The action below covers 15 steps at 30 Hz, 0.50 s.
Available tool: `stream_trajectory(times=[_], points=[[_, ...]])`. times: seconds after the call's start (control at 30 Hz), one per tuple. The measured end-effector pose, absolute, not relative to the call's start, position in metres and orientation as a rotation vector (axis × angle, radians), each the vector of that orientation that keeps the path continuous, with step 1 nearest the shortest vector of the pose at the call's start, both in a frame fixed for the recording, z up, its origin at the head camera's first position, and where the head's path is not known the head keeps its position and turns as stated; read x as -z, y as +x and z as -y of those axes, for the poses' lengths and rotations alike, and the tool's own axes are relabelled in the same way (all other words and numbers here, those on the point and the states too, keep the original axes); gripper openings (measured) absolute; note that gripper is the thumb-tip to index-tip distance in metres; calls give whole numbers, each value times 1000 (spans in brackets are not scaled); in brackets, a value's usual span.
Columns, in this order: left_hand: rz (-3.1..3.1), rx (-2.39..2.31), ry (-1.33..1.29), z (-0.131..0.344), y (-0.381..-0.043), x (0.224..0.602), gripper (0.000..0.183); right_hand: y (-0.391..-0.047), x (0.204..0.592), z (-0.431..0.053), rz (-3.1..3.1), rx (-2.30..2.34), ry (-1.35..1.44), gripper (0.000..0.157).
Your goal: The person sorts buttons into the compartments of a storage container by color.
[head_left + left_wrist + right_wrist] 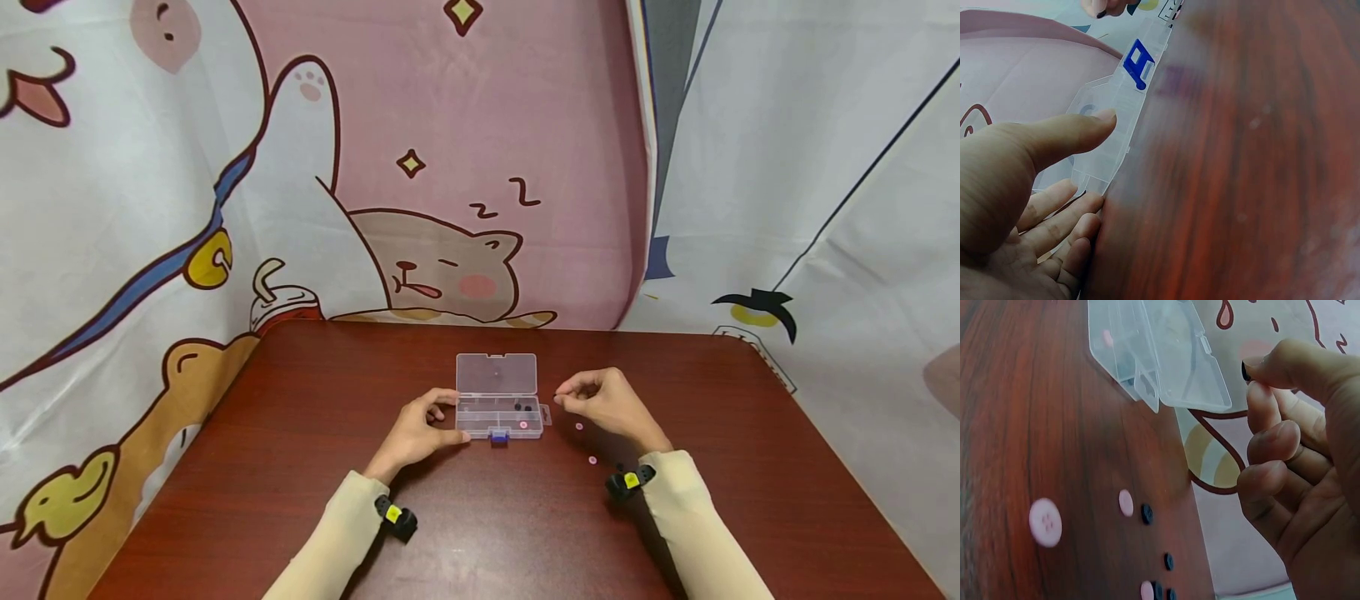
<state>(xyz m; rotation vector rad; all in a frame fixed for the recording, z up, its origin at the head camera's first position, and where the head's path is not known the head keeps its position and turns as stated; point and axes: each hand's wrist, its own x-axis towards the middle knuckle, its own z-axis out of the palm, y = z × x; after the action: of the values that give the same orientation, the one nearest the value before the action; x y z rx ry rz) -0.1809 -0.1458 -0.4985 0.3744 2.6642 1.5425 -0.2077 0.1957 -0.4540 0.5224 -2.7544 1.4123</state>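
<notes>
A clear plastic compartment box [480, 434] stands on the table with its lid [497, 373] raised at the back. Inside lie a pink button [523, 425] and a few black buttons [517, 407]. My left hand [414, 429] holds the box's left end, thumb at the front corner and fingers toward the hinge side. Just right of the box, my right hand [611, 404] pinches a black button [1245, 371] between thumb and index finger, raised above the table. The other fingers of that hand are curled in. A blue latch [1139, 64] hangs at the box's front.
Right of the box, loose pink buttons [1045, 522] and black buttons [1147, 514] lie on the brown table [480, 517], partly hidden under the right hand in the head view. A printed cloth [465, 125] hangs behind the table's back edge.
</notes>
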Motion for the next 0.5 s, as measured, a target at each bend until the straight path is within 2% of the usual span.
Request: stream_trajectory(times=[0.5], points=[[-2653, -1537, 358, 145, -180, 497, 65, -222, 458, -168, 2793, -1391, 567, 5]])
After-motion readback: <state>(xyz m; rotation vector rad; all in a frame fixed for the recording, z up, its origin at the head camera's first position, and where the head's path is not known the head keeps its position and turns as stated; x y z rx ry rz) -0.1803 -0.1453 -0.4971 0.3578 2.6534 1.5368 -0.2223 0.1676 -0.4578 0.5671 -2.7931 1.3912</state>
